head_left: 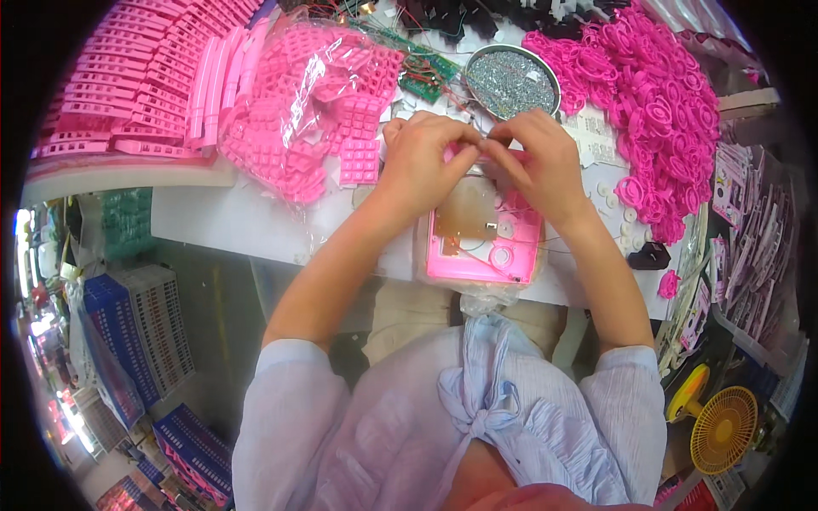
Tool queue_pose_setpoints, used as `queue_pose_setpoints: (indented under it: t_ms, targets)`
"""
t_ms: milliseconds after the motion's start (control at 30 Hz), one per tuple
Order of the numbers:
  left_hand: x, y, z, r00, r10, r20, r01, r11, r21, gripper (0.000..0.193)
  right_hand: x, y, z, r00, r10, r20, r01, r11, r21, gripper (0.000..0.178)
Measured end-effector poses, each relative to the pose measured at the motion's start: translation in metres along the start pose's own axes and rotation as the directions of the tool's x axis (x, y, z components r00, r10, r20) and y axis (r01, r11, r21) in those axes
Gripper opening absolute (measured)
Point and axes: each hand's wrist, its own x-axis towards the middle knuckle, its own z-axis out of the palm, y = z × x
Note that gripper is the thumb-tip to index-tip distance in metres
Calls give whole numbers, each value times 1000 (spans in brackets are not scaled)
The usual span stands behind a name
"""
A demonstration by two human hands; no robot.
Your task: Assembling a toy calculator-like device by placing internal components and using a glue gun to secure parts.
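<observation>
A pink plastic casing lies on the work table just in front of me, its inside facing up. A brownish translucent piece covers part of it. My left hand and my right hand meet over the casing's far end, fingertips pinched close together. Whatever they hold between the fingers is too small and too covered to name. Thin wires run near the casing's right side. Just beyond my right hand stands a round metal dish full of small silvery bits that look like screws.
Pink rubber keypads lie at the left, many under clear plastic. Stacked pink shells fill the far left. Green circuit boards with wires are at the back. Pink ring-shaped parts heap at the right, above a yellow fan.
</observation>
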Motion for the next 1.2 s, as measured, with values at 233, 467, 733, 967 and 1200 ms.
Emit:
queue_pose_setpoints:
  t_ms: [233,467,733,967,1200]
  targets:
    - [-7,3,-9,992,117,44,-114,991,-65,14,-10,0,-10,1000,-5,9,3,982,186,16]
    - [-16,-2,-8,975,215,-49,-217,975,-41,10,-24,-20,-21,993,18,117,-31,994,109,35]
    - [-20,3,-7,907,414,-80,-400,905,146,11,-9,0,-37,950,136,281,-200,957,213,59]
    - [-31,7,-12,967,247,-65,-244,968,64,8,70,89,4,954,261,-145,-251,964,85,66]
    - [-37,6,-8,978,170,-121,-171,985,4,9,156,186,-11,982,103,-156,-182,341,-922,44]
